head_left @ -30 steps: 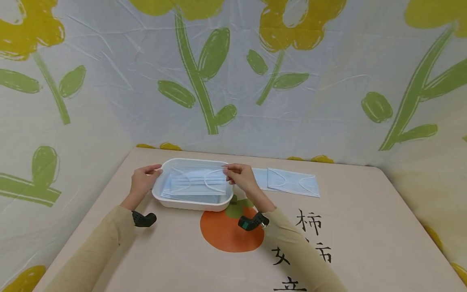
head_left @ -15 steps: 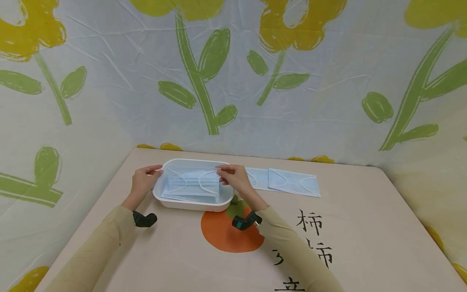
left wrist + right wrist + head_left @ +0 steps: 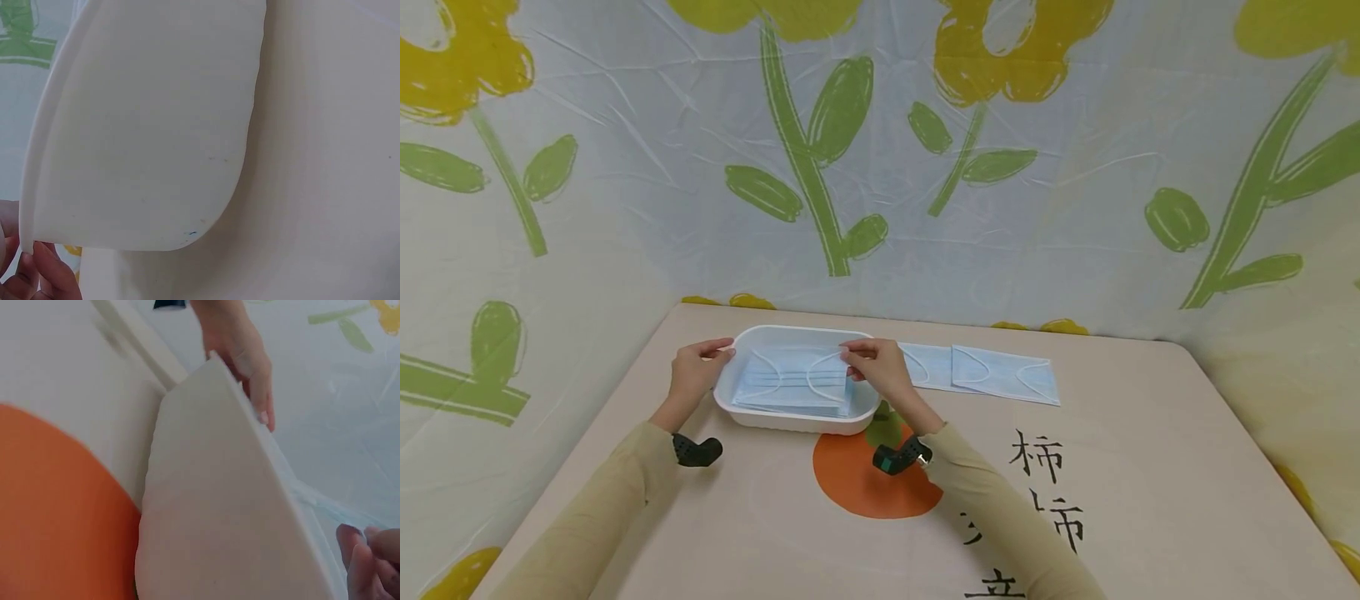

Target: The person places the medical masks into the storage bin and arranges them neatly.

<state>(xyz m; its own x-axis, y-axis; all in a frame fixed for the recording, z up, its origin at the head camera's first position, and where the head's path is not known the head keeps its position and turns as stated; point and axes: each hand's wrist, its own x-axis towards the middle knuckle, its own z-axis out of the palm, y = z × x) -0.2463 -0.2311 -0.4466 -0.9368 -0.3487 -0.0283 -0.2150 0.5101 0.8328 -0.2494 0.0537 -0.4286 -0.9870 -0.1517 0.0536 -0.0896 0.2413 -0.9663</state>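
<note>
In the head view a white plastic basin point(image 3: 797, 423) stands on the table, with a small stack of light blue face masks inside. My left hand point(image 3: 691, 373) grips its left rim; in the left wrist view fingers point(image 3: 57, 272) sit on either side of that rim. The top mask point(image 3: 790, 379), pleated with white ear loops, lies level over the stack. Its upper right corner is pinched between thumb and fingers of my right hand point(image 3: 882, 367). From the right wrist, the mask's thin pale edge runs up to the fingertips point(image 3: 350, 536), above the basin's side wall point(image 3: 194, 487).
Right of the basin two more face masks point(image 3: 1007, 375) lie flat and overlap, partly behind my right hand. The pale table point(image 3: 1150, 467) bears a printed orange persimmon point(image 3: 872, 483) and black characters. A flower-printed cloth point(image 3: 1060, 242) rises behind and at both sides.
My right hand has moved left and slightly down with the mask, which now lies lower over the stack in the basin. The left hand stays on the rim.
</note>
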